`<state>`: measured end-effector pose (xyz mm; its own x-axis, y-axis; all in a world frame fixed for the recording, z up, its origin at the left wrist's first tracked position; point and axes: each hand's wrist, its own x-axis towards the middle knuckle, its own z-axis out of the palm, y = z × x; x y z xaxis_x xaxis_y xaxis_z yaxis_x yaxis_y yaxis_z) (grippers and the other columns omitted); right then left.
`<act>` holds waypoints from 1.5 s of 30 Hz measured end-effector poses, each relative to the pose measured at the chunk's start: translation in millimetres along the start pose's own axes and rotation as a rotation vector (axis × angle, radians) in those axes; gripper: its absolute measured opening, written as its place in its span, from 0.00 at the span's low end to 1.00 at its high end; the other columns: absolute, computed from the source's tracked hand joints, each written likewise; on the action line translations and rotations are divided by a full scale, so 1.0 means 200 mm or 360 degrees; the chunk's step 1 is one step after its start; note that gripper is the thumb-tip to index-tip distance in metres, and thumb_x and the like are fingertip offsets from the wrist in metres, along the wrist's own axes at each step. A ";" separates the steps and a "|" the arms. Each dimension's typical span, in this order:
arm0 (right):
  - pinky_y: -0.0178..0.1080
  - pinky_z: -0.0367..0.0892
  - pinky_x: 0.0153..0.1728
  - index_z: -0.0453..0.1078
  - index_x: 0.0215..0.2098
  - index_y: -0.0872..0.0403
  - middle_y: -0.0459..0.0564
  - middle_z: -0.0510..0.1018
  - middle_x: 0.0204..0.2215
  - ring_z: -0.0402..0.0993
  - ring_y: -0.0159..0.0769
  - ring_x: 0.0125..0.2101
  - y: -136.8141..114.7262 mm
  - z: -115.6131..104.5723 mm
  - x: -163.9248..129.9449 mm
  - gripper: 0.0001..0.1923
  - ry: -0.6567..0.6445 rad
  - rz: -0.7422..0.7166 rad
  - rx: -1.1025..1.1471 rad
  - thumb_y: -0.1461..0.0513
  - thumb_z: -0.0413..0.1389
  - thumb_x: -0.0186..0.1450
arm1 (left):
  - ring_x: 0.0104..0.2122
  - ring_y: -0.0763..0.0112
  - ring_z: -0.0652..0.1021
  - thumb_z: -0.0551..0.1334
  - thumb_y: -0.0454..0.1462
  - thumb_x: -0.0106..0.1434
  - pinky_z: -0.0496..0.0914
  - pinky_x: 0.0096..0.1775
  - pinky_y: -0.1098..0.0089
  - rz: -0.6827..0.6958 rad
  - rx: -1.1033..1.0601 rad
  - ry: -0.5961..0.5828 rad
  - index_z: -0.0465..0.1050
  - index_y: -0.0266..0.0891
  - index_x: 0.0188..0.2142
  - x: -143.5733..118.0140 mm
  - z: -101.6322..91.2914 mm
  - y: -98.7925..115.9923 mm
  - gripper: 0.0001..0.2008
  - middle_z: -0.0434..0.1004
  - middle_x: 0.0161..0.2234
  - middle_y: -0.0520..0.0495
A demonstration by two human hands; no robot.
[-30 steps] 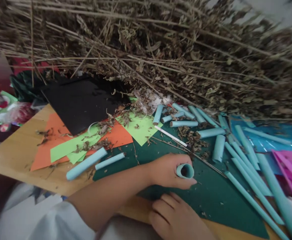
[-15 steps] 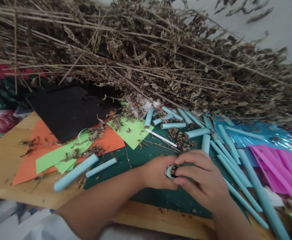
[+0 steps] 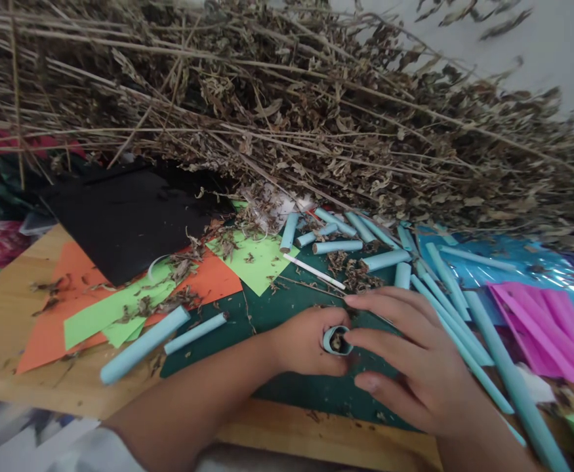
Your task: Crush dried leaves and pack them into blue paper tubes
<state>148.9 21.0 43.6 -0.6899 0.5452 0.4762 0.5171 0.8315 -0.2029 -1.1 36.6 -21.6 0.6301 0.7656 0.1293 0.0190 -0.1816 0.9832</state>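
Observation:
My left hand [image 3: 302, 342] is wrapped round a light-blue paper tube [image 3: 327, 338], its open end facing up. Crumbled dried leaves [image 3: 338, 340] show inside the tube's mouth; the rest of it is hidden in my fist. Just to the right, my right hand [image 3: 412, 357] has its fingers spread, with the index fingertip at or very near the tube's rim. Nothing shows between those fingers. Beyond both hands, a thin white stick [image 3: 315, 271] and a heap of dried leaf bits [image 3: 363, 276] lie on the dark green cutting mat [image 3: 287, 387].
A large pile of dried stalks and leaves [image 3: 277, 118] spans the back. Several light-blue tubes [image 3: 451, 282] lie to the right, near pink paper [image 3: 545, 331] and blue plastic film [image 3: 488, 255]. Black [image 3: 134, 216], orange [image 3: 45, 308] and green sheets [image 3: 252, 259] cover the left.
My right hand has drawn back to the right from the tube's mouth and its fingers have spread. The left hand still grips the tube. The view has shifted slightly.

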 end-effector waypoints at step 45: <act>0.42 0.58 0.31 0.64 0.37 0.56 0.56 0.72 0.32 0.68 0.44 0.33 0.44 0.30 0.23 0.12 -0.0735 0.0997 -0.0631 0.60 0.47 0.57 | 0.20 0.80 0.61 0.58 0.33 0.46 0.57 0.23 0.77 -0.0032 0.0043 0.0025 0.58 0.36 0.22 -0.02 0.00 0.02 0.07 0.60 0.19 0.54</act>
<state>131.7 125.3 -3.2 -0.3117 0.9495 -0.0350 0.9488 0.3130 0.0423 -3.0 33.2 -17.9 0.6174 0.7787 0.1118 0.0528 -0.1827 0.9817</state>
